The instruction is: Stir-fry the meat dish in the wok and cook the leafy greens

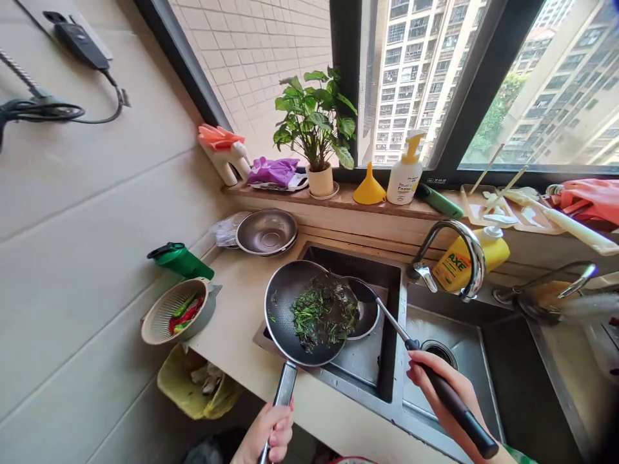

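Observation:
My left hand (271,428) is closed round the metal handle of a dark frying pan (284,303). The pan hangs over the left sink basin and the counter edge. Chopped dark green leaves (312,312) lie spread across its bottom and right side, wet and limp. In my right hand (449,383) is a long-handled spatula (394,319), gripped by its black handle. Its dark head reaches to the pan's right rim, beside the leaves; whether it touches them I cannot tell. Beneath the pan's right side, another round vessel (370,325) shows partly in the basin.
On the left are a colander (159,319) with red and green peppers, a green bottle (181,260) and a lined bin (181,390). Stacked pans (267,232) stand behind. A faucet (476,258) arches over the right basin (449,322). A plant (316,122) and soap bottle (405,177) line the sill.

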The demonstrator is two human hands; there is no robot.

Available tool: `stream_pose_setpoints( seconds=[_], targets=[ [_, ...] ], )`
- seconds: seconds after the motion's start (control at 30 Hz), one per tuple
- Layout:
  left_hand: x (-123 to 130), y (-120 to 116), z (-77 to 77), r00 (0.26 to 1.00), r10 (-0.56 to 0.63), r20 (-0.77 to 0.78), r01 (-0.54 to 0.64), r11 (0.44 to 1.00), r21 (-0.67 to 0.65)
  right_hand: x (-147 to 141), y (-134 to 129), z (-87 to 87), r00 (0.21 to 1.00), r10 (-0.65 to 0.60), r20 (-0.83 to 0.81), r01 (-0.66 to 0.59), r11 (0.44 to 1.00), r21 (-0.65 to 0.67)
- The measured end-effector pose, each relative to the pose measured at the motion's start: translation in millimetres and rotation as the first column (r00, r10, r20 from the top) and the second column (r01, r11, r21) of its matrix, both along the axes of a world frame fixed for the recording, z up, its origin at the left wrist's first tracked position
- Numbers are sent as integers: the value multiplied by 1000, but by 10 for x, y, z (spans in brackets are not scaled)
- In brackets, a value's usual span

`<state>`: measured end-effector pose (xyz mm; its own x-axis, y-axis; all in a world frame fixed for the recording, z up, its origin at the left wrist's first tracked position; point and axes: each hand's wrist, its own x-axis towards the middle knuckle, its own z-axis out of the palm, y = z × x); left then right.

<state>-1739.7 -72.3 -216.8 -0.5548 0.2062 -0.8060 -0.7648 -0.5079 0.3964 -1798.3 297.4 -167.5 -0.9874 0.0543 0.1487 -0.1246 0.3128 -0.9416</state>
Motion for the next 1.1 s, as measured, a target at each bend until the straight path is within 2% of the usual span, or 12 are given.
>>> stream_pose_setpoints(
  seconds=[0.17, 0.27, 0.4, 0.5, 0.57, 0.63, 0.73, 0.83, 0.9, 1.03, 1.1],
  targets=[
    [-205, 107, 116, 999, -3, 48, 3, 1000, -5, -66, -15, -235, 994, -28, 102, 32, 999, -41],
    [-304, 184, 172, 997, -2, 74, 3, 1000, -26, -51, -21, -300, 998, -29, 47, 29, 1000, 7],
    [-414, 288, 251, 996, -42, 74, 51, 991, -125, 107, -74, -286, 983, 169, -67, -155, 972, 175],
    [-489, 358, 324, 993, -92, 71, 107, 961, -254, 207, -233, -297, 936, 351, -38, -315, 879, 358],
    [-531, 405, 382, 990, -124, 68, 140, 925, -355, 172, -390, -343, 900, 436, -8, -395, 822, 410],
    [-562, 453, 449, 984, -165, 61, 175, 881, -439, 42, -543, -406, 876, 480, 43, -461, 810, 362],
    [-597, 521, 550, 967, -249, 54, 239, 814, -530, -221, -662, -486, 871, 466, 157, -492, 839, 235],
    [-629, 575, 611, 946, -320, 45, 286, 764, -578, -373, -579, -525, 868, 451, 210, -487, 854, 181],
    [-649, 597, 617, 935, -352, 34, 302, 746, -594, -398, -444, -533, 872, 455, 178, -486, 846, 221],
    [-650, 600, 593, 916, -401, 2, 311, 707, -635, -526, -197, -545, 865, 495, 81, -471, 746, 471],
    [-629, 589, 581, 911, -413, -3, 312, 692, -651, -675, -151, -570, 851, 522, 65, -470, 699, 538]
  ],
)
